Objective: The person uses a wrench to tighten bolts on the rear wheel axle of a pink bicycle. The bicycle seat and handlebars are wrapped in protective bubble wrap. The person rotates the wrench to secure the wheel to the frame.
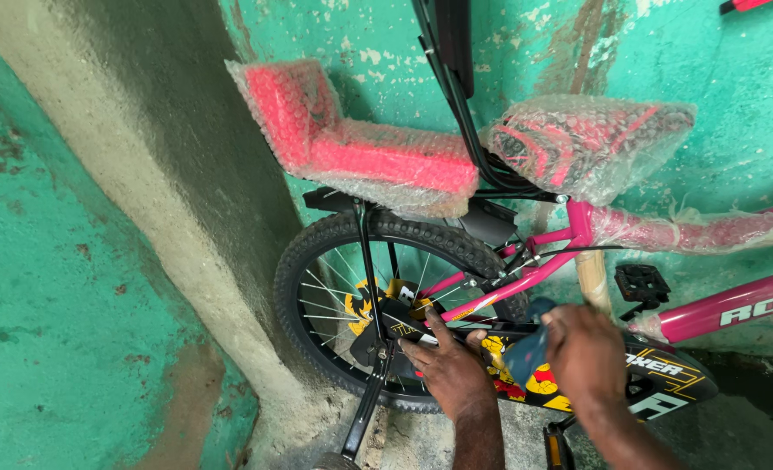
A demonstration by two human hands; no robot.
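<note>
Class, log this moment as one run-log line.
left hand: on black chain guard | right hand: grips blue tool | pink bicycle: upright

Both forearms reach forward, left hand [446, 365] spread flat with fingers extended, right hand [585, 352] curled closed.

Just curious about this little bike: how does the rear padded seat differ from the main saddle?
The rear seat is plain pink with an upright backrest; the saddle is flatter, patterned pink and black. The rear seat sits over the back wheel, the saddle on the pink frame. Both wear bubble wrap.
</note>
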